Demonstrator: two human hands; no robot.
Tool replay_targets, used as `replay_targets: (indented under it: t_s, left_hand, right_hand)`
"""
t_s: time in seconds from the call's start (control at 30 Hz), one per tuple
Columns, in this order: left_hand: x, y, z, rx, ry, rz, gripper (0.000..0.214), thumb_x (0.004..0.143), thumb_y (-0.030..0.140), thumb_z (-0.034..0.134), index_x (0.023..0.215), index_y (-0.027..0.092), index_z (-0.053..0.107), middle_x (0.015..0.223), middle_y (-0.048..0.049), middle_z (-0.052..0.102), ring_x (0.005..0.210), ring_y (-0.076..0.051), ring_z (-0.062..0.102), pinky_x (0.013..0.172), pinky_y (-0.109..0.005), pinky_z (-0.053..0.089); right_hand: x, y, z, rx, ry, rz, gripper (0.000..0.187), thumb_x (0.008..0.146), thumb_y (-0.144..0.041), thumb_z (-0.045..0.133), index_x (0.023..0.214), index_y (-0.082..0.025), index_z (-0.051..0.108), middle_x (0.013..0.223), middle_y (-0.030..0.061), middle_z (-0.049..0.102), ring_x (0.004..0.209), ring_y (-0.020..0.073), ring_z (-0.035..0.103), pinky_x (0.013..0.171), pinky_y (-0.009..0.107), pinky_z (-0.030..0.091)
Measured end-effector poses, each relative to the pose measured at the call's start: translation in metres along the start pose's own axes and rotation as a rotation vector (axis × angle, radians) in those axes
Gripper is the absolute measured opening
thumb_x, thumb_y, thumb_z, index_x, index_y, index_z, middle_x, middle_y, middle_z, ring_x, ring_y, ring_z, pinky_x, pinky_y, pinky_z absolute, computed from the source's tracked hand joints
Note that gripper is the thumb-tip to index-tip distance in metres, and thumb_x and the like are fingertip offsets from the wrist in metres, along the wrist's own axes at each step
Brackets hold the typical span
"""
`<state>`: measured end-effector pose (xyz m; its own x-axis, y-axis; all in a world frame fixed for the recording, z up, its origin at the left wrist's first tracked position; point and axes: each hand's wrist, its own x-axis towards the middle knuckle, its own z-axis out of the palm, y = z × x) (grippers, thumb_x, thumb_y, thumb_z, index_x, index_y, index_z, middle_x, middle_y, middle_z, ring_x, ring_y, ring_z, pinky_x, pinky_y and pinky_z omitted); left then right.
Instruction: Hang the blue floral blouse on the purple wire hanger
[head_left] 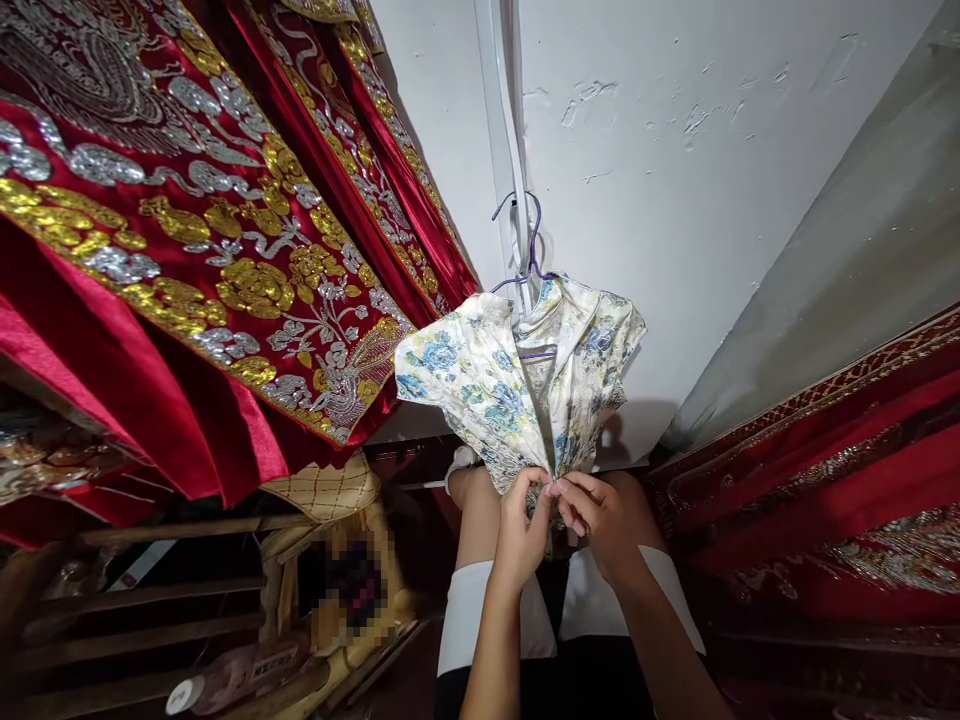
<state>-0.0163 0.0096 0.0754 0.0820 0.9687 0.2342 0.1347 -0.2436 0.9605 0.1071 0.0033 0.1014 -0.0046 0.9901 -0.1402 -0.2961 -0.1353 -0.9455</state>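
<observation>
A white short-sleeved floral shirt (495, 375) with blue and yellow flowers hangs on a purple hanger (534, 235) above my knees. Its neckline is open in a deep V. At the bottom of that V, my left hand (525, 515) pinches the front edge from the left. My right hand (592, 515) pinches the same spot from the right, the fingertips of both hands meeting. Whatever small fastening may lie between the fingers is hidden. The lower part of the shirt falls behind my hands, over my lap.
Red cloth with gold and silver embroidery (255, 270) hangs at the left. More red embroidered fabric (847, 500) is at the right. A white wall (675, 170) stands ahead. Down left are a wooden bamboo-like frame (172, 590) and a white-capped bottle (232, 680).
</observation>
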Motion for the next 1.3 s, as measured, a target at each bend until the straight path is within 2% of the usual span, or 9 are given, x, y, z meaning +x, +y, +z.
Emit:
replay_targets:
  t_s: [0.13, 0.37, 0.6, 0.9, 1.07, 1.3]
  left_hand:
    - [-0.001, 0.0, 0.0, -0.115, 0.008, -0.046, 0.023, 0.099, 0.041, 0.059, 0.095, 0.019, 0.062, 0.09, -0.0038, 0.064, 0.09, -0.019, 0.06, 0.084, -0.027, 0.046]
    - [0.0, 0.0, -0.009, -0.145, -0.003, -0.094, 0.028, 0.094, 0.045, 0.064, 0.095, 0.017, 0.066, 0.088, -0.0045, 0.065, 0.086, -0.019, 0.059, 0.082, -0.028, 0.045]
    - [0.004, 0.005, -0.004, -0.148, -0.061, -0.098, 0.025, 0.095, 0.042, 0.062, 0.097, 0.017, 0.067, 0.092, -0.0058, 0.066, 0.091, -0.02, 0.06, 0.084, -0.029, 0.046]
    - [0.001, 0.004, -0.008, -0.136, -0.044, -0.093, 0.023, 0.094, 0.04, 0.064, 0.094, 0.018, 0.066, 0.087, -0.0042, 0.063, 0.086, -0.019, 0.057, 0.081, -0.028, 0.045]
    - [0.002, 0.002, -0.011, -0.142, -0.041, -0.103, 0.025, 0.093, 0.042, 0.064, 0.094, 0.017, 0.066, 0.083, -0.0026, 0.06, 0.079, -0.017, 0.053, 0.075, -0.027, 0.043]
    - [0.002, 0.01, -0.012, -0.146, -0.062, -0.135, 0.03, 0.091, 0.048, 0.066, 0.09, 0.018, 0.064, 0.075, -0.0005, 0.055, 0.07, -0.015, 0.05, 0.067, -0.025, 0.041]
  right_hand:
    - [0.003, 0.007, 0.002, 0.177, 0.051, 0.057, 0.04, 0.072, -0.055, 0.079, 0.065, -0.017, 0.066, 0.043, -0.0069, 0.04, 0.043, 0.0063, 0.026, 0.047, 0.025, 0.019]
    - [0.007, 0.012, 0.006, 0.374, 0.079, 0.172, 0.046, 0.059, -0.055, 0.09, 0.066, -0.014, 0.07, 0.042, -0.01, 0.034, 0.041, 0.0034, 0.022, 0.044, 0.023, 0.017]
    - [0.004, 0.001, 0.002, 0.38, 0.074, 0.145, 0.049, 0.058, -0.056, 0.093, 0.068, -0.014, 0.07, 0.042, -0.0108, 0.033, 0.041, 0.002, 0.022, 0.043, 0.021, 0.019]
    - [0.012, -0.006, 0.005, 0.354, 0.072, 0.145, 0.052, 0.057, -0.058, 0.093, 0.065, -0.014, 0.065, 0.041, -0.0112, 0.032, 0.04, 0.002, 0.021, 0.042, 0.022, 0.017]
    - [0.023, -0.015, 0.011, 0.311, 0.053, 0.075, 0.05, 0.063, -0.058, 0.088, 0.063, -0.018, 0.058, 0.041, -0.0116, 0.028, 0.039, 0.0035, 0.019, 0.042, 0.024, 0.016]
    - [0.03, -0.037, 0.016, 0.263, 0.054, -0.038, 0.044, 0.066, -0.055, 0.086, 0.064, -0.019, 0.061, 0.042, -0.0095, 0.031, 0.041, 0.0061, 0.021, 0.044, 0.028, 0.016]
